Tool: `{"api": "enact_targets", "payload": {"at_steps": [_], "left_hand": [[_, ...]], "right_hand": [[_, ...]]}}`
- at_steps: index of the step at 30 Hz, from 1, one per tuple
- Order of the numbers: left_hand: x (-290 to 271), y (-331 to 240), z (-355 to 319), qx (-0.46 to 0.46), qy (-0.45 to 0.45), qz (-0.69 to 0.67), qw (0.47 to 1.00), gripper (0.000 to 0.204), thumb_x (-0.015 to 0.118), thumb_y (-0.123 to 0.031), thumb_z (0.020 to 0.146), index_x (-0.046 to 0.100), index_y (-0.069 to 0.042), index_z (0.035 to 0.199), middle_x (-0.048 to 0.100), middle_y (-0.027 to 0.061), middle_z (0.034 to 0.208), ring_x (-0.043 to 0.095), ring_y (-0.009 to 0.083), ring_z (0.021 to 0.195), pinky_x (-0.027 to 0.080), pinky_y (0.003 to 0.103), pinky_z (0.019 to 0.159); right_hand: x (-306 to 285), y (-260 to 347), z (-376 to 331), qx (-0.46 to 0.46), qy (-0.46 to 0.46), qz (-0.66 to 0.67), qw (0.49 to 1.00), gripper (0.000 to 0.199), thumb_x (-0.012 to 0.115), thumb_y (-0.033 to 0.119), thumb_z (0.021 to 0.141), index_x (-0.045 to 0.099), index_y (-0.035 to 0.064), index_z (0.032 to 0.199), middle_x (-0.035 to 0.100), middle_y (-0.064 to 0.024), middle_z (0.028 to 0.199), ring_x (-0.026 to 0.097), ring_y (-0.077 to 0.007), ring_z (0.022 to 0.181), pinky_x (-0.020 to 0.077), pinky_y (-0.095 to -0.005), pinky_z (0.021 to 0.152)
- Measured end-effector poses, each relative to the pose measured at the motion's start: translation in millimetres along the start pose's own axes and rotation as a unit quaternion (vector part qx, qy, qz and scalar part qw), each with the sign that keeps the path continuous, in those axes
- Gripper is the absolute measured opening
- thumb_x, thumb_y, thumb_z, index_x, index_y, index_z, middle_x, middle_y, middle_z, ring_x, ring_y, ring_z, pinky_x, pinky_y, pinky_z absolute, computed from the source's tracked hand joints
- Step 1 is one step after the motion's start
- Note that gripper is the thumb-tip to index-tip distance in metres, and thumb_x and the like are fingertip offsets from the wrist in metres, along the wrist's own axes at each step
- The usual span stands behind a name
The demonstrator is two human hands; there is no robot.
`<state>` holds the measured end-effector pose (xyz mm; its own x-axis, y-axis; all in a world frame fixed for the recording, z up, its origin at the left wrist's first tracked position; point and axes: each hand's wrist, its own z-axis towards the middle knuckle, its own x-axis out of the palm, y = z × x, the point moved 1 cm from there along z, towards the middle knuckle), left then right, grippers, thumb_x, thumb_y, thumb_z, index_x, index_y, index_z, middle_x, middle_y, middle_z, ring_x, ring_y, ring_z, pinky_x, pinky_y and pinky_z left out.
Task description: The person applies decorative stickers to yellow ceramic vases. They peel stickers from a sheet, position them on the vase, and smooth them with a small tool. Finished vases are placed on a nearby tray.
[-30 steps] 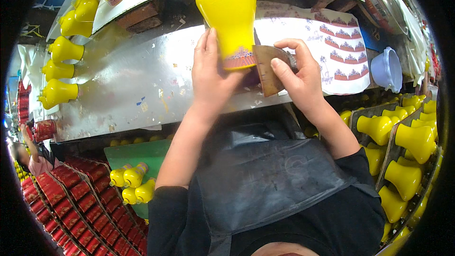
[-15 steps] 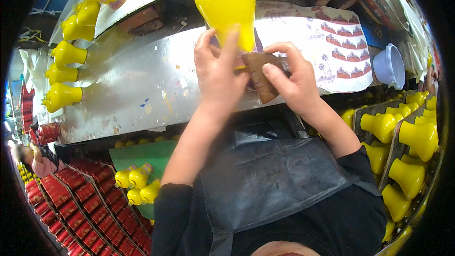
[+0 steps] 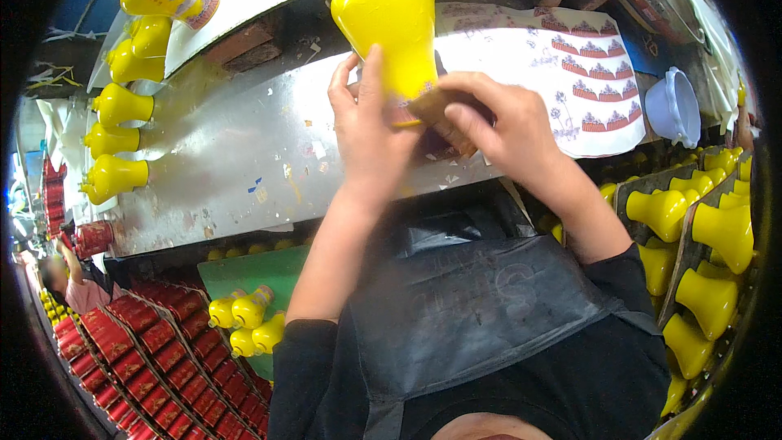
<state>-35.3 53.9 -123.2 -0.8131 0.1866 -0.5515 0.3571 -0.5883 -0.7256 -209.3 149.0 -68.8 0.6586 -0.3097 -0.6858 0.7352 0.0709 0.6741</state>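
Note:
A glossy yellow bottle [image 3: 384, 16] lies with its neck at the far side and its base toward me, a patterned band around its lower end. My left hand [image 3: 371, 126] is closed on the bottle's left side near the base, one finger stretched along its top. In my right hand [image 3: 509, 118] is a flat brown scraper [image 3: 432, 107], pinched between thumb and fingers. Its edge presses against the patterned band. Part of the scraper is hidden behind my fingers. Right of the bottle lies a white decal sheet [image 3: 599, 134] printed with red and purple motifs.
Several yellow bottles [image 3: 116, 178] line the metal table's [image 3: 204, 155] left side. A pale blue tub [image 3: 673, 107] stands at the right. Racks of yellow bottles [image 3: 707, 301] sit lower right; red boxes [image 3: 134, 350] fill the lower left, near another person [image 3: 81, 293].
My right hand has turned and brought the scraper against the band at the bottle's base. My left hand's finger has shifted left along the bottle. The view has moved slightly.

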Motion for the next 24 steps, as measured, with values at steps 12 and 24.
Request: {"api": "enact_targets", "payload": {"at_steps": [12,24], "left_hand": [[-15.7,9.4,3.6,-0.139,0.057,-0.419,0.896,0.099,0.075,0.0,0.09,0.012,-0.005,0.166,0.047,0.0168,0.153,0.057,0.0267,0.132,0.052,0.04,0.107],[-21.4,1.8,0.6,-0.195,0.053,-0.627,0.753,0.078,0.075,-0.029,0.094,0.034,-0.009,0.157,0.053,0.0105,0.15,0.057,0.0299,0.132,0.05,0.047,0.109]], "right_hand": [[-25.7,11.6,42.4,-0.124,-0.09,-0.028,0.988,0.03,0.073,0.013,0.087,0.068,0.0124,0.117,0.074,-0.0151,0.097,0.072,-0.0348,0.083,0.0567,-0.0413,0.073],[-13.7,20.0,55.5,-0.131,0.054,0.122,0.982,0.028,0.073,0.01,0.095,0.07,0.0057,0.123,0.074,-0.0126,0.111,0.074,-0.0233,0.1,0.06,-0.031,0.089]]}}
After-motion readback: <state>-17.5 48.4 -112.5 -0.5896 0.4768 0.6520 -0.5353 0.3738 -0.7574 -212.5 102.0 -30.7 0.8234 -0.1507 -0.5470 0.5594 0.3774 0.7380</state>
